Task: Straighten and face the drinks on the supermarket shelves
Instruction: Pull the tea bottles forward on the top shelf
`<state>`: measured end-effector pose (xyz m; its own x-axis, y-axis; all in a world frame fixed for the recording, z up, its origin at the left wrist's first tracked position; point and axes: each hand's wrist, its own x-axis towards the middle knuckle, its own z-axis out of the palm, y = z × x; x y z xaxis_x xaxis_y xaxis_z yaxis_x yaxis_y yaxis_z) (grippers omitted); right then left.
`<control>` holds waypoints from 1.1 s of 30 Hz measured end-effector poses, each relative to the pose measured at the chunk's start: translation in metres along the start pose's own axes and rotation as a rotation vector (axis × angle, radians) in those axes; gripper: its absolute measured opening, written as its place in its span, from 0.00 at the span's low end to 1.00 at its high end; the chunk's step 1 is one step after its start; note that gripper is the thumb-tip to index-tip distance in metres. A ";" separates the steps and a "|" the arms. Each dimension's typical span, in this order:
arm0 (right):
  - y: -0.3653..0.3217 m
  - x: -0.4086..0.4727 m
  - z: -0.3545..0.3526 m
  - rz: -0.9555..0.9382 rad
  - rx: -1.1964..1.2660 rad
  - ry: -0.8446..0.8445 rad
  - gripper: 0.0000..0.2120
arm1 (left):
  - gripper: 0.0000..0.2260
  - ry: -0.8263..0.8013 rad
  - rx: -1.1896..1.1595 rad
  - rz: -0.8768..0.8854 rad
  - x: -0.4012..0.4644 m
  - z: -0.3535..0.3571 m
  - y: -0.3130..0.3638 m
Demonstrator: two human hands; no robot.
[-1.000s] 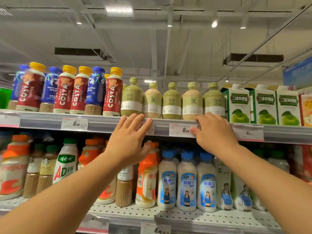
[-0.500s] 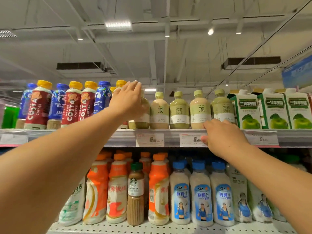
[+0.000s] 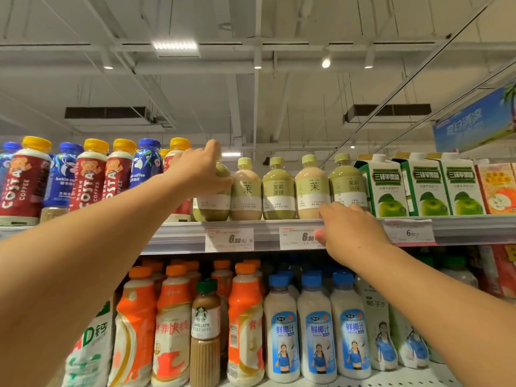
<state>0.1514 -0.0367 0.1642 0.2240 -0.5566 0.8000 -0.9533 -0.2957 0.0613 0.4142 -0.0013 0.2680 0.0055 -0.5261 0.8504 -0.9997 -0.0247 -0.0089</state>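
Since a second ago, when both hands lay at the rail of the top shelf (image 3: 178,236), the view has tipped up and the left arm has gone up and over.

Top shelf, left to right: Costa coffee bottles (image 3: 86,177), a run of five tea bottles, green apple cartons (image 3: 386,185). Lower shelf holds orange-capped bottles and blue-capped coconut milk.

Left hand (image 3: 199,171) now wraps the shoulder of the green tea bottle (image 3: 212,202) at the left end of the tea run, fingers curled round it. Bottle stands upright at the shelf front, touching its beige neighbour (image 3: 245,191). Its label shows little print; likely turned off-face, so a twist seems due.

Right hand (image 3: 349,233) has barely shifted: fingers bent over the rail by the price tag (image 3: 298,237), holding no drink, probably bracing.
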 end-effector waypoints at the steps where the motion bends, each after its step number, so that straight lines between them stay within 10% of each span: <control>1: 0.000 0.000 0.000 0.000 0.002 0.003 0.17 | 0.27 -0.013 -0.116 0.001 -0.002 0.000 0.001; 18: -0.008 -0.003 -0.007 0.099 0.075 -0.067 0.18 | 0.18 0.196 -0.911 -0.089 -0.060 -0.022 0.025; 25: 0.003 -0.041 -0.046 0.033 1.262 -0.196 0.31 | 0.22 -0.159 -1.199 -0.150 -0.087 -0.022 0.094; 29: 0.006 -0.064 -0.052 0.030 1.276 -0.222 0.45 | 0.22 -0.184 -1.267 -0.132 -0.091 -0.012 0.136; 33: 0.024 -0.071 -0.051 0.075 1.265 -0.087 0.30 | 0.25 -0.283 -1.203 -0.145 -0.093 -0.012 0.161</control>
<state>0.1024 0.0352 0.1389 0.2361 -0.6390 0.7320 -0.1171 -0.7666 -0.6314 0.2520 0.0535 0.1937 -0.0260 -0.7522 0.6585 -0.3778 0.6172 0.6901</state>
